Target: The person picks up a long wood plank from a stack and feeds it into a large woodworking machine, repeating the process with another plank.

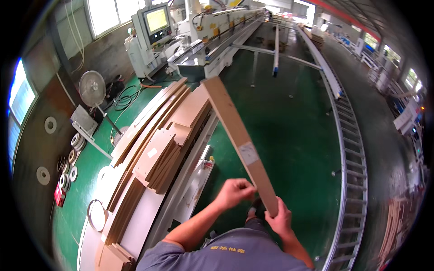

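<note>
A long, narrow brown wooden board [230, 122] with a white label [248, 153] slants up and away in front of me. My right hand [279, 217] is closed around its near end. Beside the board's left edge, my left hand [235, 194] has its fingers curled in; whether anything small is between them is hidden. To my left, several stacked boards [156, 153] of different lengths lie on a long white table [140, 212].
A roller conveyor [352, 180] runs along the right. Ahead stands a long machine [226, 27] with a control screen [157, 20]. A standing fan [92, 88], a hose [126, 97] and edging rolls [65, 180] are at the left. A round ring [96, 215] rests on the table.
</note>
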The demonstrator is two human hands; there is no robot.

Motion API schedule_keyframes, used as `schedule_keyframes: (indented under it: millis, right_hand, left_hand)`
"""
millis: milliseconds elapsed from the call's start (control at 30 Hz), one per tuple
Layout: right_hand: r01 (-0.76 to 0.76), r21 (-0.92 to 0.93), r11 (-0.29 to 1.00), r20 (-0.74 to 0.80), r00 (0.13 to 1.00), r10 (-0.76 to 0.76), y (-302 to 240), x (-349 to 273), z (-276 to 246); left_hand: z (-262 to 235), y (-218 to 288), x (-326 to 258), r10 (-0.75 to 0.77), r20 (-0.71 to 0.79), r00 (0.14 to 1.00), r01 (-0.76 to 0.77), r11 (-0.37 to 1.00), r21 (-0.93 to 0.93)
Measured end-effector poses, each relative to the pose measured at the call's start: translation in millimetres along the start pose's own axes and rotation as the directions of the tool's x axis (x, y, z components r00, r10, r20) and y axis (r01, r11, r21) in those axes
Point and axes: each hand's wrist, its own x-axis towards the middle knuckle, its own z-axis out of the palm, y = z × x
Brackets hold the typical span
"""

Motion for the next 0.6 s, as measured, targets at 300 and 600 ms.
schedule_keyframes:
  millis: [300, 600]
  right_hand:
    - [0.159, -0.137, 0.978, 0.23, 0.965, -0.124, 143.1, 278.5, -12.1]
    - [0.388, 0.044, 0.92, 0.498, 0.79, -0.357, 174.3, 564.9, 65.6]
  left_hand:
    - [-70.3, 9.6, 263.0, -0.091, -0.029, 0.995, 0.088, 0.993, -0.085]
    - [-183.4, 17.4, 409.0, -0.11, -0.605, 0.789, -0.055, 0.968, -0.247]
